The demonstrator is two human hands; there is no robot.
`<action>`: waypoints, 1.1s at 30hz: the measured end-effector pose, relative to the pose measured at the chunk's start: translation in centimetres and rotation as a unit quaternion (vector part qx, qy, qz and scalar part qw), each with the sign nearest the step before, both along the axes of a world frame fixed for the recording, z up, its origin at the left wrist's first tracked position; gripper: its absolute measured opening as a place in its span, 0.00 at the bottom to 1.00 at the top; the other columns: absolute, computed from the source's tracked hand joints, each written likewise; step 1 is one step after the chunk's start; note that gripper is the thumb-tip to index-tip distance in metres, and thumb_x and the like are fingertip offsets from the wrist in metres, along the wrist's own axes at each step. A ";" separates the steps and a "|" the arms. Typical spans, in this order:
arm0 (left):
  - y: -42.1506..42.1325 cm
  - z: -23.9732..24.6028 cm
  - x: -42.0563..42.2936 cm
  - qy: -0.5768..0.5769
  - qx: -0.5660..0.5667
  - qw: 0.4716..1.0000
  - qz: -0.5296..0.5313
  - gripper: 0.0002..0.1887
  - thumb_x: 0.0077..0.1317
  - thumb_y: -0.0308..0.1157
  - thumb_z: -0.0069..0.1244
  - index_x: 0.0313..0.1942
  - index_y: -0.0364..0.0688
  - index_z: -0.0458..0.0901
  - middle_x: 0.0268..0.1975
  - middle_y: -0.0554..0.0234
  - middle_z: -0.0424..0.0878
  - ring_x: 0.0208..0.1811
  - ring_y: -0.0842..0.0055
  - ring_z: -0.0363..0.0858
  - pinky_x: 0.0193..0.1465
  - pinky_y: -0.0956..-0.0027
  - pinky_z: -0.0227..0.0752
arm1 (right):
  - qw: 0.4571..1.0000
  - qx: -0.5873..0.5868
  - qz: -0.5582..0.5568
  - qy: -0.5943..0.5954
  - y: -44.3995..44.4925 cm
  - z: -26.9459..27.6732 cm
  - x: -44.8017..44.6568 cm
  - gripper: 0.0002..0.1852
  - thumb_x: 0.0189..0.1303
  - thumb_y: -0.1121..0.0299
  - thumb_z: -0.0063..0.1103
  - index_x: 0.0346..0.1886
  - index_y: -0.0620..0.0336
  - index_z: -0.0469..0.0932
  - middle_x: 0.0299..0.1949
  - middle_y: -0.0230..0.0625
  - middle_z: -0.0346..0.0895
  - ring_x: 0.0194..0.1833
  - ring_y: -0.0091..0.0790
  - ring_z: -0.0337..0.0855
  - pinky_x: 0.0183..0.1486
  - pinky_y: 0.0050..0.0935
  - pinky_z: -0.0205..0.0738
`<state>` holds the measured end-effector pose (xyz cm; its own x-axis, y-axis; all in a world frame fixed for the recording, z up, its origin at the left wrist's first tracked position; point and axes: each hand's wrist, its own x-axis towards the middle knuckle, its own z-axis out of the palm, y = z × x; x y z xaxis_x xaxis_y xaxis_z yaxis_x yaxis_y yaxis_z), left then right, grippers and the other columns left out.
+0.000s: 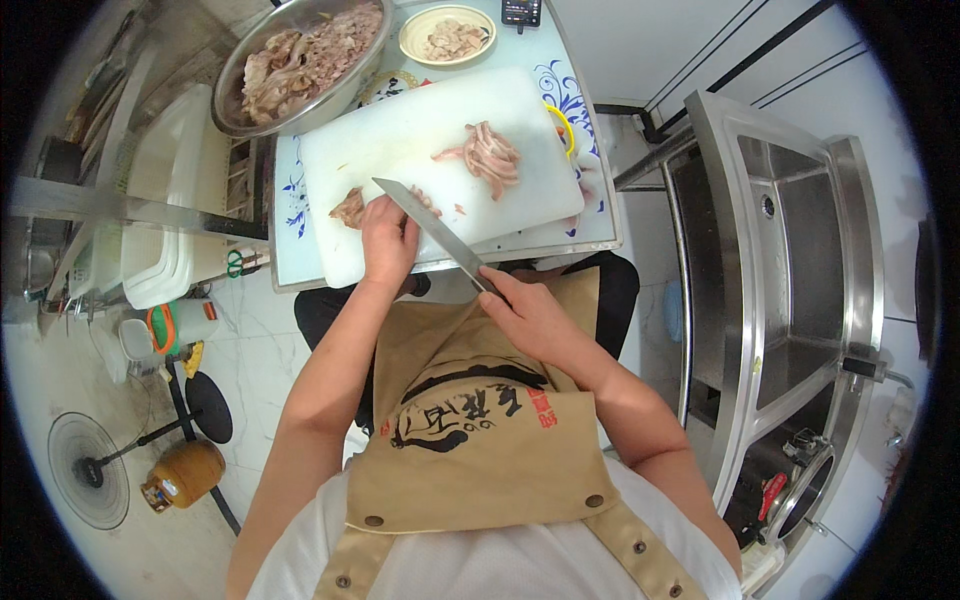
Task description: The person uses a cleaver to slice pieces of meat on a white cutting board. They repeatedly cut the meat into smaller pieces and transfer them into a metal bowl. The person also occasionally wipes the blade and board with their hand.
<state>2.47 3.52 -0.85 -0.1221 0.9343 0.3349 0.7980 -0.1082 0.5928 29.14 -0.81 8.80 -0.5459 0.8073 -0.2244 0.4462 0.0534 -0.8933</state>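
Note:
My right hand (534,313) grips the handle of a kitchen knife (441,229), whose broad steel blade slants up and left over a white cutting board (390,142). With bent fingers, my left hand (388,236) holds a brownish piece of cooked meat (348,209) down on the board, close to the blade's left side. Some small cut bits show just beyond the blade, partly hidden by it. Farther right on the board lies a heap of pale pinkish meat strips (491,159), apart from both hands.
Behind the board stand a large metal bowl of meat (315,64) and a small dish of cut pieces (450,36). A phone (521,12) lies at the table's far edge. Shelving with white plastic trays (161,195) is left; a steel sink (795,255) is right.

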 end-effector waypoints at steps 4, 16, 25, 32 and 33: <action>-0.1 0.4 0.1 -0.010 -0.034 0.999 0.001 0.18 0.66 0.20 0.58 0.55 0.41 0.90 0.52 0.47 0.88 0.56 0.48 0.82 0.63 0.51 0.75 | 0.999 -0.035 0.005 -0.019 0.6 0.8 0.0 0.26 0.79 0.59 0.55 0.69 0.71 0.75 0.48 0.67 0.85 0.53 0.67 0.87 0.55 0.51 0.81; 0.2 0.3 -0.1 -0.084 -0.007 0.996 0.021 0.12 0.67 0.27 0.62 0.49 0.34 0.87 0.48 0.46 0.89 0.52 0.48 0.84 0.58 0.52 0.78 | 0.995 -0.094 0.013 0.024 5.3 -2.1 -2.7 0.23 0.79 0.57 0.54 0.65 0.67 0.79 0.46 0.56 0.87 0.50 0.55 0.87 0.55 0.46 0.79; 0.4 1.1 -2.1 -0.055 0.044 0.996 -0.061 0.06 0.68 0.24 0.60 0.43 0.34 0.89 0.48 0.47 0.89 0.50 0.49 0.87 0.56 0.53 0.80 | 0.997 -0.078 -0.009 0.007 1.2 -0.8 0.4 0.25 0.81 0.56 0.54 0.68 0.67 0.77 0.42 0.57 0.88 0.45 0.54 0.89 0.49 0.46 0.82; -0.8 1.4 -1.3 -0.117 0.016 0.991 -0.061 0.10 0.66 0.24 0.62 0.47 0.37 0.90 0.46 0.49 0.87 0.50 0.50 0.85 0.55 0.53 0.79 | 1.000 0.018 0.002 -0.007 -1.1 1.2 -0.3 0.25 0.80 0.59 0.55 0.70 0.69 0.76 0.43 0.67 0.85 0.48 0.68 0.88 0.50 0.51 0.82; -0.8 1.1 -1.4 -0.105 0.022 0.993 -0.056 0.10 0.66 0.24 0.62 0.47 0.38 0.90 0.47 0.49 0.87 0.51 0.51 0.85 0.55 0.53 0.79 | 1.000 0.011 -0.003 -0.005 -1.2 1.3 -0.3 0.25 0.80 0.59 0.56 0.70 0.69 0.76 0.42 0.67 0.85 0.47 0.68 0.88 0.50 0.51 0.82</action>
<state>1.04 2.74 0.26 -0.0903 0.9311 0.3535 0.6388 -0.2181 0.7378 28.80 -2.03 10.09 -0.5383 0.8157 -0.2119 0.4558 0.0702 -0.8873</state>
